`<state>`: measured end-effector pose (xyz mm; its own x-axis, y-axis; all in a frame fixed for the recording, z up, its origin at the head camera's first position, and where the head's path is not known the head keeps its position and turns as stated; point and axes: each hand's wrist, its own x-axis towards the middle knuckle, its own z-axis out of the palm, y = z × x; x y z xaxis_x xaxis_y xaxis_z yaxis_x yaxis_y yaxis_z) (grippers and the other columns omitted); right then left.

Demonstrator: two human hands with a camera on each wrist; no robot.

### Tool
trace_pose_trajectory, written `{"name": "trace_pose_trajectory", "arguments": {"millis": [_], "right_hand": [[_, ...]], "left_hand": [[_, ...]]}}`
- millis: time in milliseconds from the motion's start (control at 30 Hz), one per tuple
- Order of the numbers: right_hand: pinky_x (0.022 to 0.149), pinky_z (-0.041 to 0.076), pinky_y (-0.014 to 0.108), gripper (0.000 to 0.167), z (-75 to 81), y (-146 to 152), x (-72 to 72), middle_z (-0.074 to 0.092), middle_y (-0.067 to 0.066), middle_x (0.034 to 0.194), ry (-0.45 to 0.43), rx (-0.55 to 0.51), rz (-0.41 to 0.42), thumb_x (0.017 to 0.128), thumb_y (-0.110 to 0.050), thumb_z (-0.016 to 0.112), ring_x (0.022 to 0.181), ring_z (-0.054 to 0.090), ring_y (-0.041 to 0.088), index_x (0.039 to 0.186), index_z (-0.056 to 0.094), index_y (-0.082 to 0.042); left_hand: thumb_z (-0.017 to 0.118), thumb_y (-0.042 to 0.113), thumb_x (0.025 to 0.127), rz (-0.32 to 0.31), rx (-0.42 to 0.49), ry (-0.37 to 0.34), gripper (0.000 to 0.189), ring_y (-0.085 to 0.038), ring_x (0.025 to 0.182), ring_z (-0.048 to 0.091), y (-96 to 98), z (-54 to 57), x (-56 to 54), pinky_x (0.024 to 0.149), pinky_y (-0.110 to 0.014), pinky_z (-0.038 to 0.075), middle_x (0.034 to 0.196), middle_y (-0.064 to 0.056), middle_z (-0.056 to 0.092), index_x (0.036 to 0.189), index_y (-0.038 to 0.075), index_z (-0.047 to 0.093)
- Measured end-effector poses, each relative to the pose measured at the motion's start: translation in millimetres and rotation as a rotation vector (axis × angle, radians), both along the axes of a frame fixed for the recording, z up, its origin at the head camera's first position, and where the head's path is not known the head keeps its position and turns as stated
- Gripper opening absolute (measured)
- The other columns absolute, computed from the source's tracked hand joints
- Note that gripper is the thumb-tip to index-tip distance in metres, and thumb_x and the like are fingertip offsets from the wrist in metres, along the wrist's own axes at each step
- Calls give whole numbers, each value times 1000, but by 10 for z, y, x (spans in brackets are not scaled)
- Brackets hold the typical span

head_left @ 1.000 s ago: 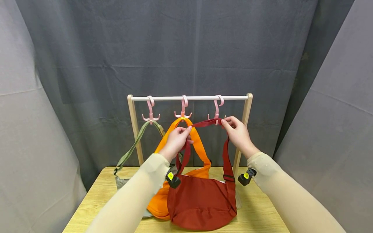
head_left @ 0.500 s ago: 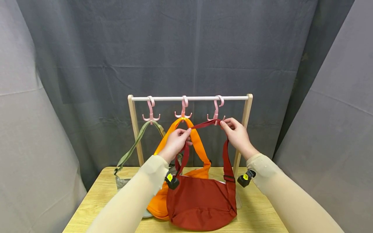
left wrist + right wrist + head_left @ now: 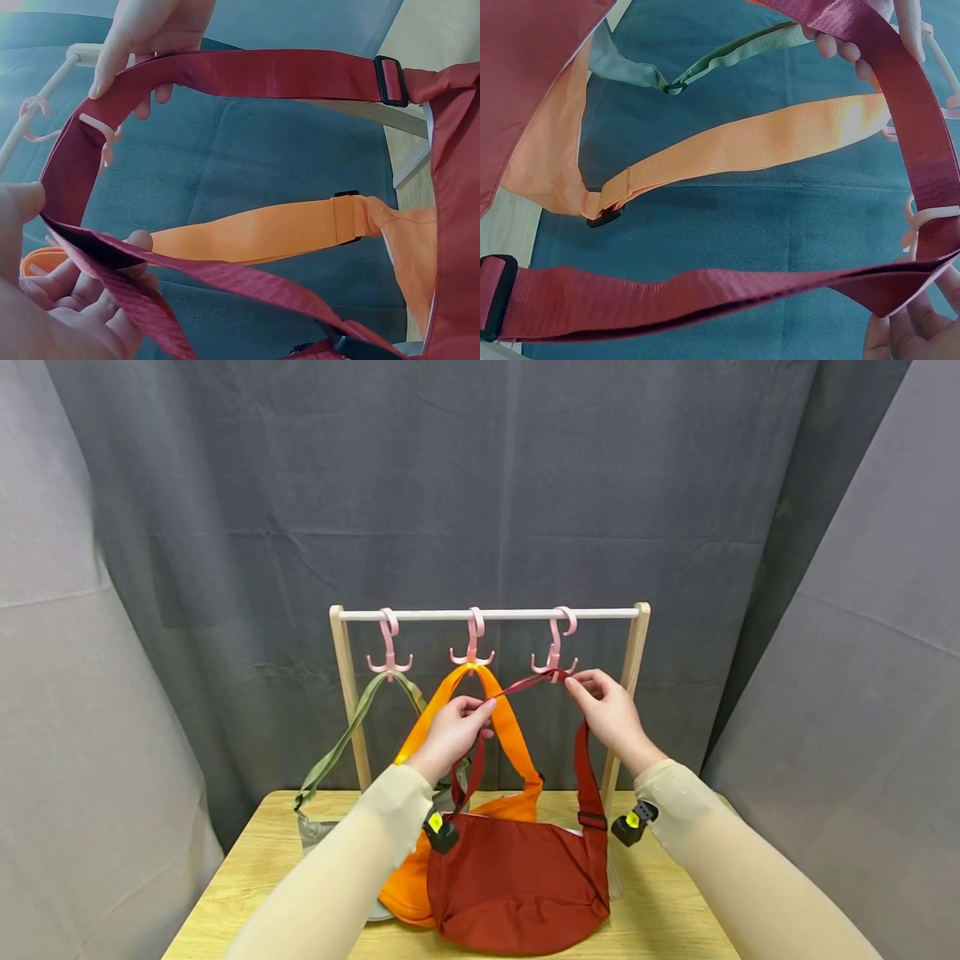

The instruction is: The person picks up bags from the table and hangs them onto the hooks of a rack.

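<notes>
A dark red shoulder bag hangs low at the front, its body near the table top. My left hand pinches its strap on one side, and my right hand pinches it on the other. Between the hands the strap meets the right pink hook; in the left wrist view a pink prong crosses over the strap. Behind the red bag hangs an orange bag, its strap on the middle pink hook. My left hand is in front of that strap.
A rack with a white bar and wooden posts stands on the wooden table. A grey-green bag hangs by its strap from the left pink hook, partly hidden by the left arm. Grey curtains surround the table.
Both hands have sunk slightly, still pinching the red strap, which now looks narrower between them. The right hook has shifted a little left, and its side prongs show more fully.
</notes>
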<state>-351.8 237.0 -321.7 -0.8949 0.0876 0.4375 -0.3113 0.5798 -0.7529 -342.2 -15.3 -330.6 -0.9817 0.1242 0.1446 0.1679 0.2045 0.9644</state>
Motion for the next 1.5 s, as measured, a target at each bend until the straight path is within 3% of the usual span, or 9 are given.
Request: {"name": "trace_pose_trajectory", "arguments": {"millis": [267,400,733,900,1100,1500], "right_hand": [[83,49,34,41,-36,13,-6,68,20,116,-11,5,6,105,-42,58,105,63,34,126,64,-7],[87,49,36,44,-62,24,-3,67,20,120,-30,7,6,105,-44,58,109,63,35,129,62,-7],[92,50,40,46,-138,21,25,64,22,128,-45,-14,20,105,-42,57,115,62,37,134,58,-7],[95,49,41,46,-191,19,35,63,22,129,-47,-33,21,105,-42,58,117,61,37,135,57,-7],[97,48,42,46,-283,6,20,62,22,129,-41,-63,17,105,-40,58,119,59,36,136,56,-6],[104,45,43,44,-468,-74,48,59,22,132,-74,-139,35,106,-35,57,122,56,35,138,52,-4]], "left_hand": [[66,37,101,-16,-61,17,37,-16,83,71,-5,-30,25,94,-38,54,111,-20,70,121,5,66],[67,37,101,-22,-92,27,37,-17,84,71,-1,-46,40,88,-36,52,110,-20,69,121,5,65],[67,35,101,-34,-131,56,36,-19,84,69,27,-74,67,89,-36,54,108,-22,69,119,4,65],[68,36,100,-28,-166,62,36,-24,88,69,34,-89,94,86,-36,54,102,-16,70,118,5,65],[68,37,100,-30,-214,67,35,-21,83,62,45,-101,142,83,-36,53,95,-11,69,117,7,65],[70,38,98,-52,-203,45,34,-22,86,61,92,-309,117,82,-38,53,97,-7,67,116,9,65]]}}
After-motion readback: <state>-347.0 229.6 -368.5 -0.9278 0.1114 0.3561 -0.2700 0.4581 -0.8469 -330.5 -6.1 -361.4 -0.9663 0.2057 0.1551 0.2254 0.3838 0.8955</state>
